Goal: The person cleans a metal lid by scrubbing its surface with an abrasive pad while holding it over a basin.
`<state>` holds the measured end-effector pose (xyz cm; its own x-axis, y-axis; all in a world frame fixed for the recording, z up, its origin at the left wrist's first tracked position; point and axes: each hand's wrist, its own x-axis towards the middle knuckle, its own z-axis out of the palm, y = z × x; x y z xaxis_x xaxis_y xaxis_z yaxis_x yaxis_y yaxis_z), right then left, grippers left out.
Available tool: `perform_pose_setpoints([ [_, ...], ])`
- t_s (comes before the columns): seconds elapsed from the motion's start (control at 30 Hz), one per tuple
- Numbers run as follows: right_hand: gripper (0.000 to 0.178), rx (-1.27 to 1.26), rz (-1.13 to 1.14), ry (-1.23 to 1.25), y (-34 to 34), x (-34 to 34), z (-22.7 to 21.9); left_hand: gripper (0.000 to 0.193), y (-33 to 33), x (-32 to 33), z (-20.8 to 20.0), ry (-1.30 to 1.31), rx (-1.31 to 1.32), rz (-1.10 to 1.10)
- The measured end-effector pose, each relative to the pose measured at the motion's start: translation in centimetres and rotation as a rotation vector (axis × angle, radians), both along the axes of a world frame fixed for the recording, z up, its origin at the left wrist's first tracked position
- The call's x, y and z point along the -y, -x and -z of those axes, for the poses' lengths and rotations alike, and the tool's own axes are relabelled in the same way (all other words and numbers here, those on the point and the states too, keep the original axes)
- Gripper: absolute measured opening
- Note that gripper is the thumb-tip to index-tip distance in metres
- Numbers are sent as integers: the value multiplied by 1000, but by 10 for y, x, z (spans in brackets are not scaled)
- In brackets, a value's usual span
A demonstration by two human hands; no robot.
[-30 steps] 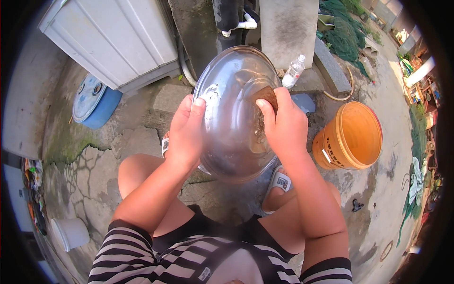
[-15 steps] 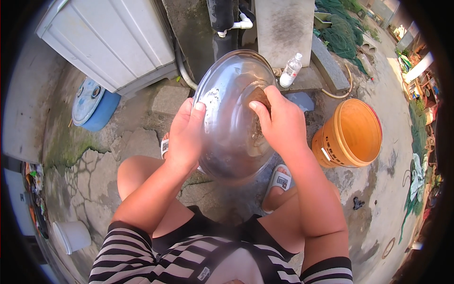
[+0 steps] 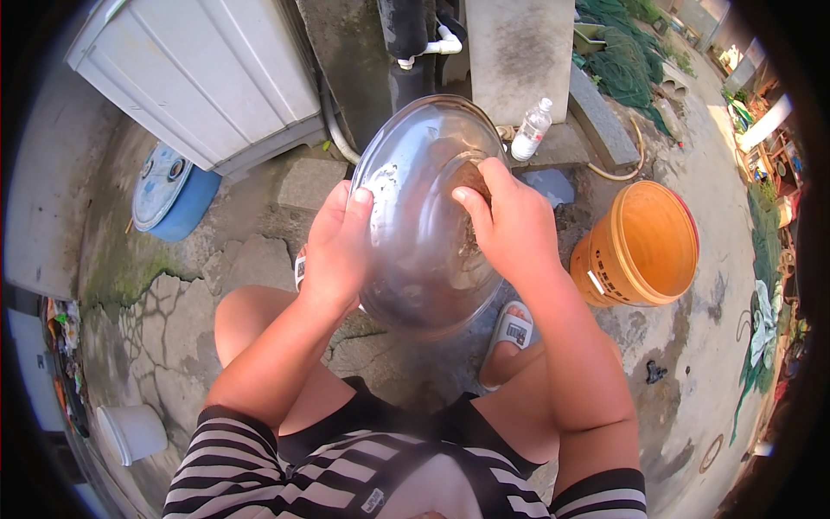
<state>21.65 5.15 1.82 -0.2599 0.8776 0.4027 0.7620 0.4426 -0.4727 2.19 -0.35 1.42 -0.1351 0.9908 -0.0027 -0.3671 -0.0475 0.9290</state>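
A large shiny metal bowl (image 3: 424, 182) is tilted up in front of me, its inside facing me. My left hand (image 3: 337, 246) grips its left rim, thumb over the edge. My right hand (image 3: 510, 225) is inside the bowl on the right, fingers closed on a brown scrubbing pad (image 3: 471, 179) pressed against the metal. I am squatting, knees apart, with the bowl held above the wet concrete ground between my feet.
An orange bucket (image 3: 644, 246) stands at my right. A clear plastic bottle (image 3: 531, 130) sits on a ledge beyond the bowl. A blue drum (image 3: 169, 190) and a white cabinet (image 3: 199, 73) are at the left, green netting (image 3: 627, 65) far right, a white pot (image 3: 130, 432) lower left.
My right hand has slid a little across the inside of the bowl with the pad. The bowl stays tilted in my left hand.
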Motion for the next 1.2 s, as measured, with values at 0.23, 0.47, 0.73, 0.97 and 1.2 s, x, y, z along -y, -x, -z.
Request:
perform_pose_setpoints([
  [0.23, 30, -4, 6, -5, 0, -1, 1, 23, 0, 0, 1, 21, 2, -14],
  [0.47, 31, -16, 7, -38, 4, 2, 4, 21, 1, -4, 1, 30, 17, -21],
  [0.73, 31, -92, 77, -30, 0, -4, 7, 20, -1, -1, -4, 35, -15, -32],
  [0.97, 33, -61, 16, -25, -1, -4, 5, 20, -3, -2, -6, 38, 4, -32],
  [1.2, 31, -81, -9, -16, 1, -2, 3, 19, 0, -2, -3, 30, 64, -8],
])
